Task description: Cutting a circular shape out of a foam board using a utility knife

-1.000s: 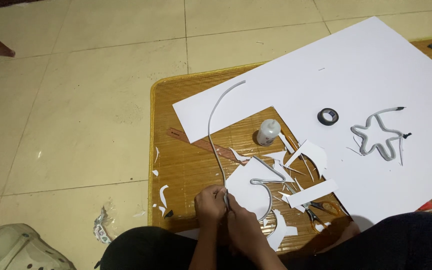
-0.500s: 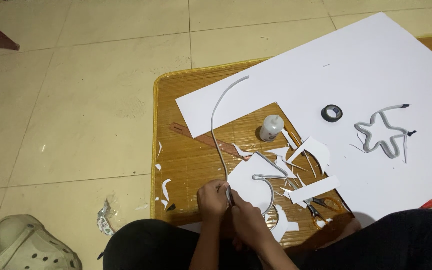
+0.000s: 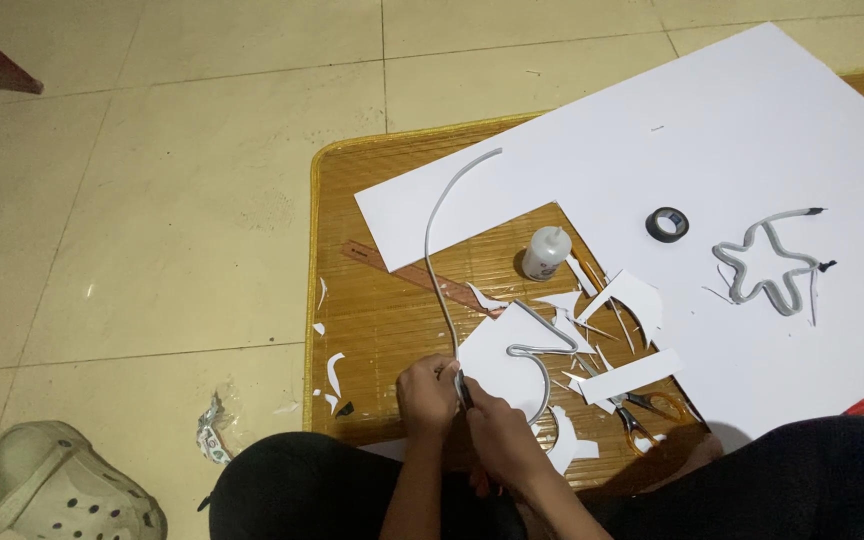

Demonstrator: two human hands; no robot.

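Pale floor tiles (image 3: 152,200) surround a woven bamboo mat (image 3: 392,320), and the person sits at its near edge with both hands low over it. The left hand (image 3: 427,395) is closed around a long grey flexible strip (image 3: 437,250), which rises away from the hands in a tall arc and ends above the edge of a large white sheet (image 3: 672,130). The right hand (image 3: 497,435) is pressed close against the left, fingers curled around something dark and slim; what it is I cannot tell. Just beyond the hands, the strip's other end bends over a white cut-out piece (image 3: 502,360).

Farther out to the right lie paper offcuts (image 3: 632,300), orange-handled scissors (image 3: 642,410), a small white glue bottle (image 3: 546,250), a roll of black tape (image 3: 667,223) and a finished grey star outline (image 3: 772,265) on the sheet. A wooden ruler (image 3: 402,272) lies beyond the hands, under the arc. A pale clog (image 3: 62,490) sits on the tiles far to the left.

The free arc looks springy; if the left grip slackens, it could whip sideways and scatter the offcuts or knock the bottle. The hands crowd one spot, so whatever the right holds could slip toward the left fingers.

The glue bottle is the only container: it stands upright with its cap on, contents unseen.
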